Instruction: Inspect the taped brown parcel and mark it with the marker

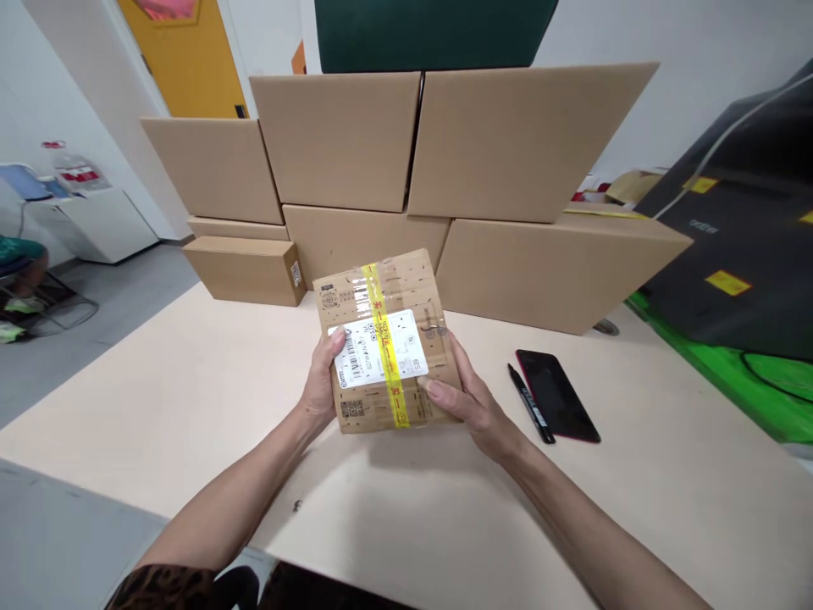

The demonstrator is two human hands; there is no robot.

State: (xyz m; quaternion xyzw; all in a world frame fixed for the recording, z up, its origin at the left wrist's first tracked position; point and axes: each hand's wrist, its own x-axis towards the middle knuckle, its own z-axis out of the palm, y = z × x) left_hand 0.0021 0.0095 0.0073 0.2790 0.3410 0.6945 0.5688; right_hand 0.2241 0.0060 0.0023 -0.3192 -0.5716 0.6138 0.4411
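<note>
Between my two hands is a small brown cardboard box point(406, 292), held tilted above the table. A strip of yellow printed tape point(388, 352) runs down its face, crossing a white shipping label point(410, 343). My left hand point(323, 373) grips the left side, its thumb on the label's edge. On the right side, my right hand point(473, 398) is closed round the box, with the thumb on the face near the label's lower corner. The fingers behind the box are mostly hidden.
A pale table point(158, 381) lies beneath. Large cardboard boxes point(495, 144) are stacked along its back, with a smaller carton point(245, 271) at their left. To the right lie a black marker point(530, 402) and a dark phone point(559, 394). Someone's leg point(25, 267) shows far left.
</note>
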